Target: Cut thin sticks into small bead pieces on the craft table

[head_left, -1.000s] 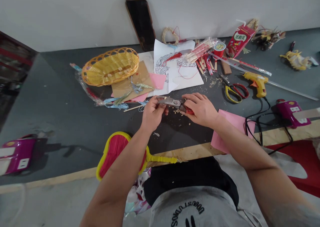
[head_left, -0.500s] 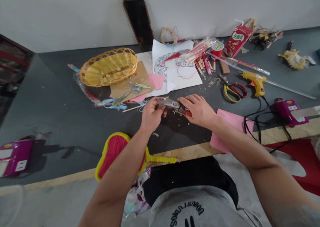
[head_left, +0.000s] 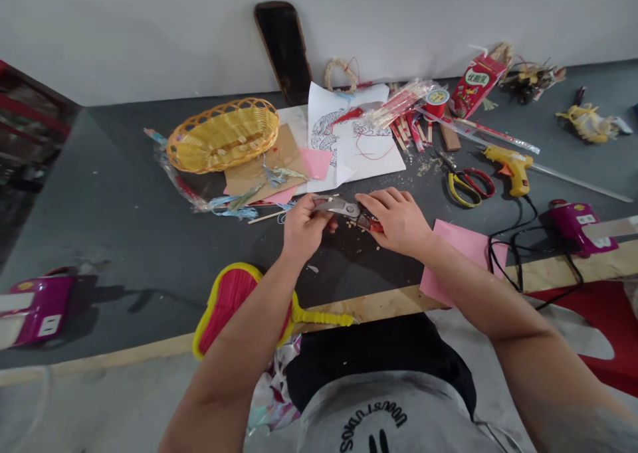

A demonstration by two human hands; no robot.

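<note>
My right hand [head_left: 399,222] is wrapped round the red handles of a pair of metal shears [head_left: 343,206], whose blades point left. My left hand [head_left: 304,227] is closed by the blade tips, pinching a thin pale stick [head_left: 331,198]; most of it is hidden by the fingers and blades. Small pale cut bits [head_left: 359,228] lie scattered on the dark table below the shears. Under my left forearm lies a red panel with a yellow border and a yellow wrapped handle [head_left: 319,317].
A yellow wicker basket [head_left: 224,141] with small pieces inside sits back left. Drawing sheets [head_left: 369,164], scissors [head_left: 466,186], a yellow glue gun [head_left: 513,169] with a black cord, and pink paper [head_left: 458,254] lie around. A phone [head_left: 284,51] leans on the wall.
The view has shifted slightly, so the table's things appear a little further right. Both hands and the shears keep nearly the same pose.
</note>
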